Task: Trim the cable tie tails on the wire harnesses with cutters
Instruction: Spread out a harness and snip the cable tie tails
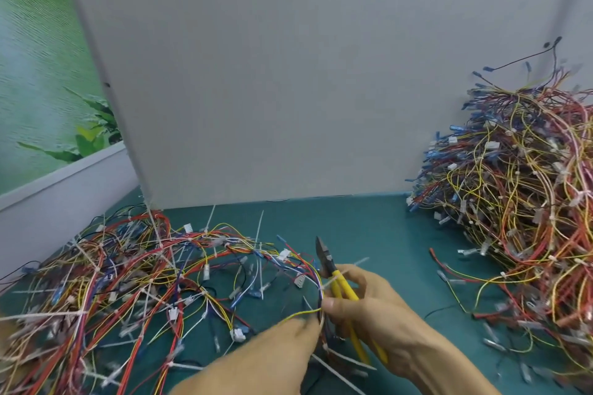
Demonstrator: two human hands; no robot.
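White tie tail (357,263): sticks out toward 2 o'clock from the held harness (317,285), low in view at 5 o'clock.
Yellow-handled cutters (340,285): gripped in the right hand (382,324); blades point to 11 o'clock, not on the tail.
Left hand (288,349): pinches the harness just below the tie.
Step done well: set the blades flush against the tie head, keep the wires clear, then squeeze.
Heaps: long-tailed heap (112,282) at 8 o'clock, second heap (519,202) at 3 o'clock.

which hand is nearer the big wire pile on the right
Right. The right hand, gripping the cutters, sits just left of the wire pile; the left hand, holding a harness, is farther left still.
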